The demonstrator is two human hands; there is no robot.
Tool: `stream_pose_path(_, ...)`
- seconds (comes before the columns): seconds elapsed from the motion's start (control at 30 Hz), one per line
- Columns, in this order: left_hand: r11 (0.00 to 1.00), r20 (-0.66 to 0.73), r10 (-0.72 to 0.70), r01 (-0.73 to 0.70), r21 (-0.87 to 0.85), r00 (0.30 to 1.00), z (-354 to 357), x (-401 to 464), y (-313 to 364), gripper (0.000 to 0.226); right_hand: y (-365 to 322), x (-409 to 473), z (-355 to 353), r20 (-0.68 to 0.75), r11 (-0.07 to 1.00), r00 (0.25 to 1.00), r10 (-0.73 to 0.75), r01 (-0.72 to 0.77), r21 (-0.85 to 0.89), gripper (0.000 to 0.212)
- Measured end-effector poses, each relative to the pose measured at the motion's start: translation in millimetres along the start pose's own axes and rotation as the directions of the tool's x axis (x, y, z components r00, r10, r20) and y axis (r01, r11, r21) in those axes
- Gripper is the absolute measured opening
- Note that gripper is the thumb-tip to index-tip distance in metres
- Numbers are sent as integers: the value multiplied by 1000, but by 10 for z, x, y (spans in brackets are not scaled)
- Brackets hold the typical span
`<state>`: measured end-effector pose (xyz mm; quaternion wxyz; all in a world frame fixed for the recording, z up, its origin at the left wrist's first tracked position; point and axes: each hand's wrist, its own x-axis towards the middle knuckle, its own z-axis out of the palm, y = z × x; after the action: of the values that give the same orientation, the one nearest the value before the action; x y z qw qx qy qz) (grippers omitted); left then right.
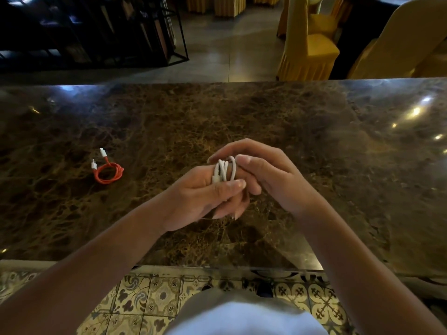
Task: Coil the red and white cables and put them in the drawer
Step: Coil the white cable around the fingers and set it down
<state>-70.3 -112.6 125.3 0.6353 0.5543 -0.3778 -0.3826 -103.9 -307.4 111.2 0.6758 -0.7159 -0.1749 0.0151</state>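
Note:
The white cable (225, 170) is wound into a small bundle held above the middle of the counter. My left hand (208, 192) grips its lower part, thumb pressed across the loops. My right hand (263, 170) closes on the bundle's top from the right, fingers curled over it. The red cable (108, 171) lies coiled on the counter to the left, its two white plugs pointing away from me, well apart from both hands. No drawer shows in view.
The dark brown marble counter (314, 141) spans the view, its near edge just above patterned floor tiles (150, 296). Yellow-covered chairs (309, 44) stand beyond the far edge at right, a black metal rack (135, 32) at left.

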Motion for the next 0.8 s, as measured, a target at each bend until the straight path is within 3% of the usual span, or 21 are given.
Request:
stream_pose_path(0.13,988,40,75,-69,-137,996,-6,-30,57,25,142,4,-32,50,996,995,87,-86,-23,45)
stream_pose_path(0.2,985,55,67,-57,-165,996,6,-40,71,28,169,-14,-52,21,996,997,77,-78,54,39)
stream_pose_path(0.3,994,138,3,12,-104,990,23,-36,36,37,11,20,-100,-53,993,997,-51,56,104,38)
stream_pose_path(0.4,986,268,-168,165,37,949,86,-32,-25,41,-267,90,-94,-19,970,972,-234,232,-67,25)
stream_pose_path(0.47,967,302,-255,239,90,919,155,-16,-15,42,-326,137,-62,26,952,963,-268,269,-143,17)
stream_pose_path(0.63,977,307,-215,203,72,927,149,-13,126,42,-96,149,-123,-120,978,976,-182,192,76,22)
stream_pose_path(0.8,967,356,-254,222,128,899,129,-25,258,47,186,73,16,-15,985,1000,-9,11,172,30)
